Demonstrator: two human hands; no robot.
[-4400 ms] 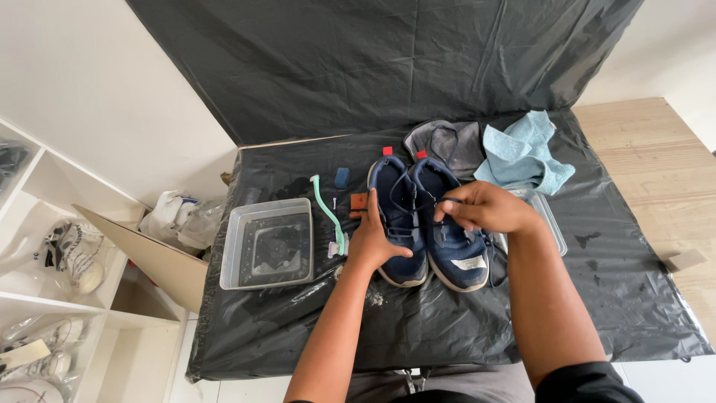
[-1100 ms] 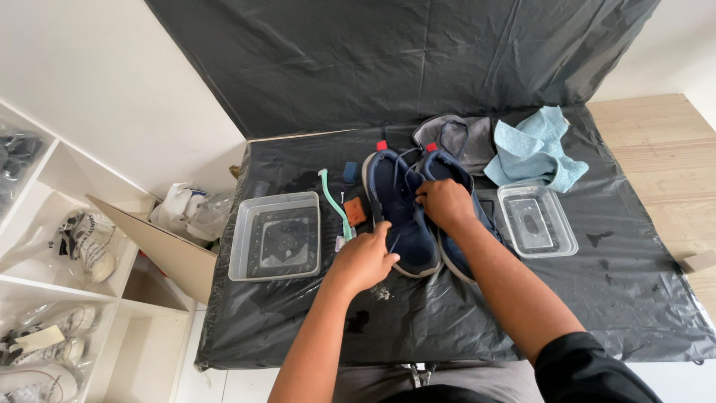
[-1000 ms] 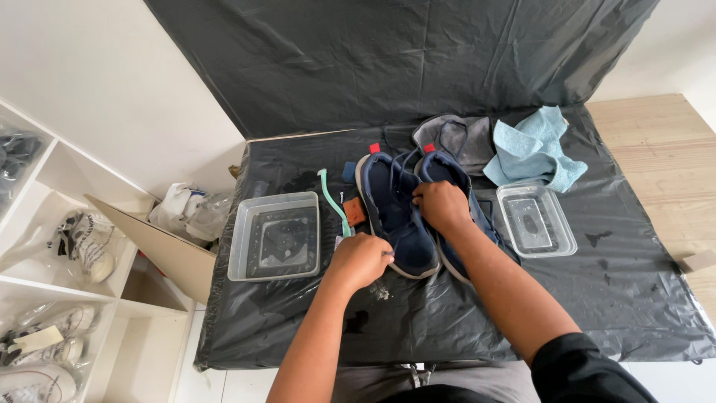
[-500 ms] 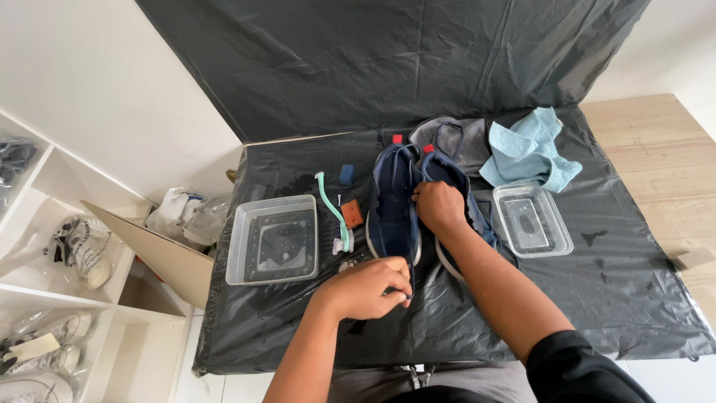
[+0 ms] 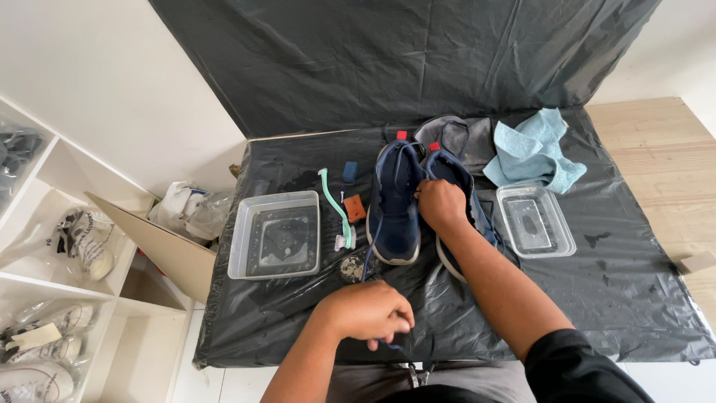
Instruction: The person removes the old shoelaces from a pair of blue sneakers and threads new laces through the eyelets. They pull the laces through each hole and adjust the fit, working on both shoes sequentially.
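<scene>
- The dark blue shoelace is being pinched in the closed fingers of the left hand, near the table's front edge.
- The navy fabric sneaker, right of the clear water tray, is being steadied by the curled right hand.
- A snagged eyelet could be dragging the sneaker toward that tray.
- Compared with half a second ago, the lace is being drawn out further.

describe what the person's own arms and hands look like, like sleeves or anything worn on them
Both hands are bare: no gloves, and no rings, watch or bracelets that the head view shows. The left hand and its forearm are uncovered as far as the frame's lower edge. The right hand leads to a bare forearm, with a black short sleeve starting near the elbow. The fingers carry no tape or markings.
</scene>
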